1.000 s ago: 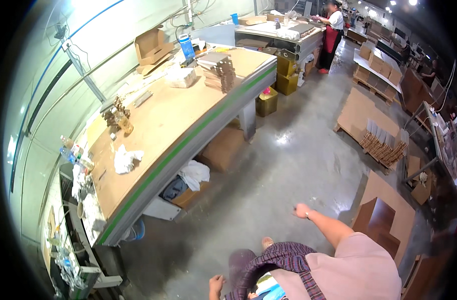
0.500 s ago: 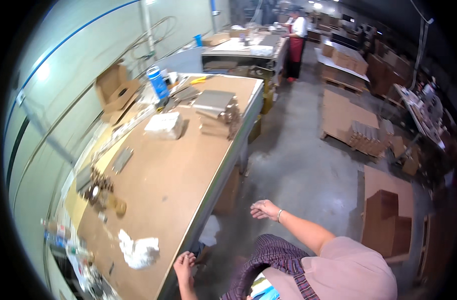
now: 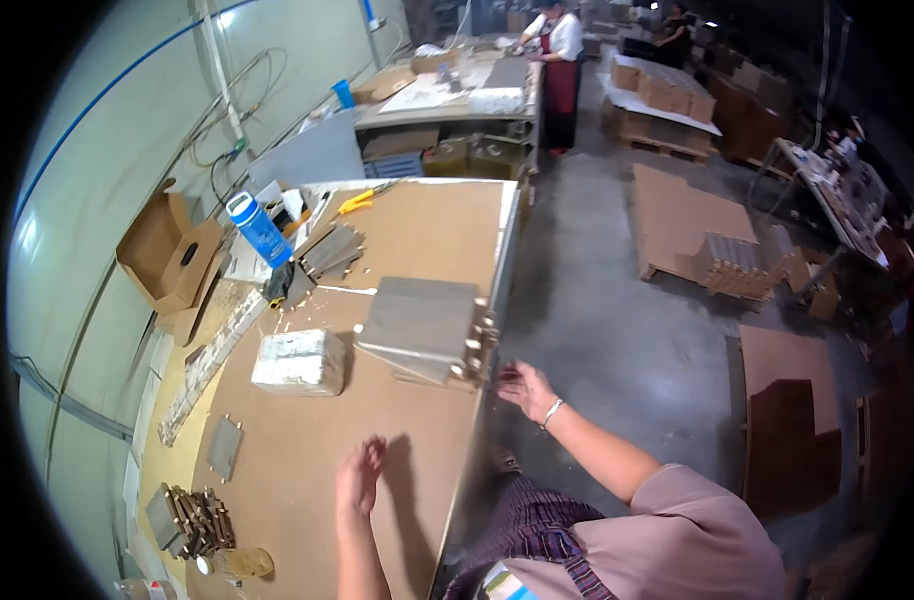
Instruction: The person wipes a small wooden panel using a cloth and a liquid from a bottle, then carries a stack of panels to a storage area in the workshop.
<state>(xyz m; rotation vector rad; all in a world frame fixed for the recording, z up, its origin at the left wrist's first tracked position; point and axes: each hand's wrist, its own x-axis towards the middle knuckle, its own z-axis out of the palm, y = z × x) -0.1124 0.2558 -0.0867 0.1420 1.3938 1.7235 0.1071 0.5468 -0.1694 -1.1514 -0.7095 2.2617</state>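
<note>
My left hand (image 3: 360,476) is above the brown tabletop (image 3: 307,470), fingers loosely raised, holding nothing. Off the table's right edge, my right hand (image 3: 525,390) has its fingers apart and empty, close to a stack of flat grey panels (image 3: 419,316). Small pale pieces stick out along that stack's right side. Left of it sits a white wrapped block (image 3: 299,362). A smaller grey panel (image 3: 225,448) lies farther left, near a pile of small panels (image 3: 192,522) and a bottle of yellowish liquid (image 3: 245,563).
A blue container (image 3: 260,230), a yellow-handled tool (image 3: 357,202) and an open cardboard box (image 3: 172,255) are at the table's far left. Another worktable (image 3: 447,100) stands beyond, with a person (image 3: 561,75) beside it. Cardboard-topped pallets (image 3: 682,215) are across the aisle.
I have moved forward along the table, so the panel stack appears nearer. My left hand has come from the table edge to over the tabletop; my right hand has moved up beside the stack.
</note>
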